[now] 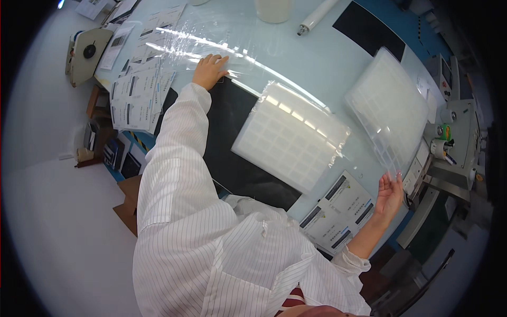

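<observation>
My left hand [210, 71] reaches to the far left of the table, its fingers spread on a heap of clear plastic film [198, 45]. At the right, my right hand [389, 196] has its fingers closed at the near corner of a clear plastic tray [388, 150], which lies at the near end of a thick stack of trays [391, 95]. Between my hands, a translucent compartment tray [293, 134] in shiny clear wrap rests partly on a black mat [232, 140]. Its compartments look empty, as far as the wrap shows.
Printed label sheets lie at the left [134, 100] and near right [340, 211]. A white roller [317, 18], a white tub [273, 9] and a second black mat [369, 30] are along the far side. Tape rolls and a pen cup [439, 148] stand at the right edge.
</observation>
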`<state>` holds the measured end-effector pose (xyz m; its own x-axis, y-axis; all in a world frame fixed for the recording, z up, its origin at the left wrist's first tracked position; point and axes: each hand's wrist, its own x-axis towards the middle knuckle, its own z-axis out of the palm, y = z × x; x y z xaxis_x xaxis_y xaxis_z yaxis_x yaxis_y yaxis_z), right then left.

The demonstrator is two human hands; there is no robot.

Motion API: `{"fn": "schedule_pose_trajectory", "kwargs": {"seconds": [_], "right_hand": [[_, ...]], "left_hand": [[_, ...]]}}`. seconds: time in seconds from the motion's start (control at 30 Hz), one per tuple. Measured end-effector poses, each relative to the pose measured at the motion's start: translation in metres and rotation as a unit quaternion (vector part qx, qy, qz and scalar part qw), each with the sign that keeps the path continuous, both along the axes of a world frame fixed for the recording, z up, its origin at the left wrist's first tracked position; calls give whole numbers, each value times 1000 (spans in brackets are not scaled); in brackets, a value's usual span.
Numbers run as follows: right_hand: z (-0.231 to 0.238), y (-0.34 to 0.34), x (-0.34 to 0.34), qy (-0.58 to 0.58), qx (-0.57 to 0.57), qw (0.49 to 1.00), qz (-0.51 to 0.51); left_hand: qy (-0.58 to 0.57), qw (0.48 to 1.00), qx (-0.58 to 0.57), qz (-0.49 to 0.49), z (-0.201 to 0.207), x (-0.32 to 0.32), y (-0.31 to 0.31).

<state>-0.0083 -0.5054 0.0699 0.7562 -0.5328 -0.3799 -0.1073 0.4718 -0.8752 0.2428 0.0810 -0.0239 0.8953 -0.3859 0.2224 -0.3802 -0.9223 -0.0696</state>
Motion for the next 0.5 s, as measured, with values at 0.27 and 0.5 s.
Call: {"fn": "schedule_pose_trajectory", "kwargs": {"seconds": [0.27,0.5], "right_hand": [[10,22,3,18,-1,1000,2],[33,48,-5,14,-14,999,33]], "left_hand": [[350,737,-578,-3,71,-11,-201],[496,630,-598,11,98,-11,-319]]}}
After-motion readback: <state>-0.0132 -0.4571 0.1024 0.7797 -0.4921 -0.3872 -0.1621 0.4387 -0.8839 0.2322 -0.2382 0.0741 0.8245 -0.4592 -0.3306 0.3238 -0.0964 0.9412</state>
